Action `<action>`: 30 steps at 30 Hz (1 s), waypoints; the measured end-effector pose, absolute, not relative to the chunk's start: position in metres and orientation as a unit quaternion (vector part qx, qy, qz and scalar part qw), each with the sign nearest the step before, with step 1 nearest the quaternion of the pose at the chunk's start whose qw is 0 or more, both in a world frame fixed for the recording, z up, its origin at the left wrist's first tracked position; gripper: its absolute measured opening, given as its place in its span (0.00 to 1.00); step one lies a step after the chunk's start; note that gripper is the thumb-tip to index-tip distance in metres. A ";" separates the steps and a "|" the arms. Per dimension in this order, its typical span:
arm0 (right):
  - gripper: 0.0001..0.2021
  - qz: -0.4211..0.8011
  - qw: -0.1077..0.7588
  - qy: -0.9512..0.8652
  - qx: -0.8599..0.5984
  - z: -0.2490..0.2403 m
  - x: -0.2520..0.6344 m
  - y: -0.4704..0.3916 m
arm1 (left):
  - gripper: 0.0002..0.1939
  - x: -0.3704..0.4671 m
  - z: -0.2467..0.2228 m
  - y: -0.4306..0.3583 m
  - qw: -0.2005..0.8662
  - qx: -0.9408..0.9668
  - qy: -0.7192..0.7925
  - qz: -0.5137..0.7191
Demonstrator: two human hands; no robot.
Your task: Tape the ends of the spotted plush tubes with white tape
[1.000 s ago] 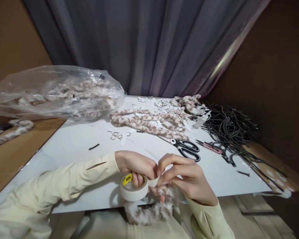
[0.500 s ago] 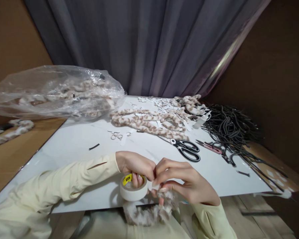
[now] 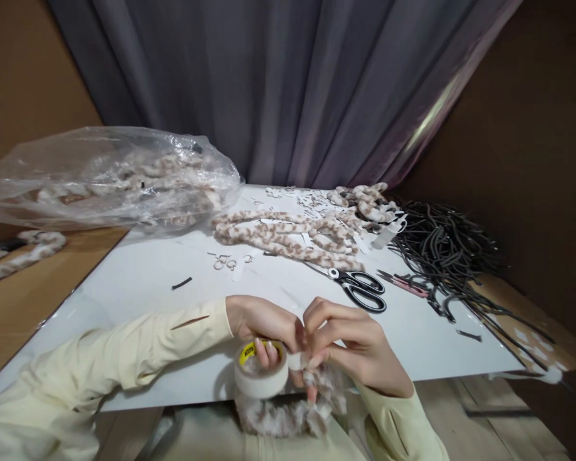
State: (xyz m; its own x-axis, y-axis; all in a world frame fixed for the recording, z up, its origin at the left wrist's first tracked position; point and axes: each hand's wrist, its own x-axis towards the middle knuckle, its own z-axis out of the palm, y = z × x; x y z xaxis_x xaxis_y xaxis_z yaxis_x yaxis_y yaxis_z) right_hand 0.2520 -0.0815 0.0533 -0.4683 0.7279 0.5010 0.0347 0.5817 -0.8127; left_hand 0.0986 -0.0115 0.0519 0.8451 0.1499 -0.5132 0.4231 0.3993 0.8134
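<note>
Fingers of my left hand point(image 3: 271, 326) are hooked through a roll of white tape point(image 3: 262, 379) with a yellow inner label. From the roll a short strip of tape point(image 3: 296, 361) runs across to my right hand point(image 3: 348, 339), whose thumb and fingers pinch at its end. Just below the fingertips hangs a fluffy white and brown plush strip point(image 3: 281, 416), curved near the table's front edge and partly behind the roll. My two hands meet closely, so where the tape touches the plush is hard to see.
Black-handled scissors point(image 3: 362, 291) and pink snips point(image 3: 406, 285) lie ahead on the white table point(image 3: 148, 288). Beyond are plush strips point(image 3: 288, 240), small metal rings point(image 3: 224, 262) and a small bottle point(image 3: 388, 234). Black cords point(image 3: 446, 246) heap at right; a clear plastic bag point(image 3: 110, 176) bulges at left.
The tape roll has shifted slightly right and down with my left hand. My right hand's fingers have turned and closed in at the tape strip.
</note>
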 end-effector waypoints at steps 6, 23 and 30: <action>0.04 0.432 0.490 -0.723 -0.227 0.055 0.252 -0.089 | 0.13 0.099 0.051 0.000 0.684 0.668 0.291 -0.040; 0.04 0.333 0.519 -0.689 -0.381 0.057 0.254 -0.077 | 0.18 0.106 0.052 -0.010 0.649 0.665 0.284 0.235; 0.04 0.307 0.562 -0.660 -0.394 0.054 0.255 -0.076 | 0.18 0.110 0.042 -0.011 0.722 0.596 0.281 0.211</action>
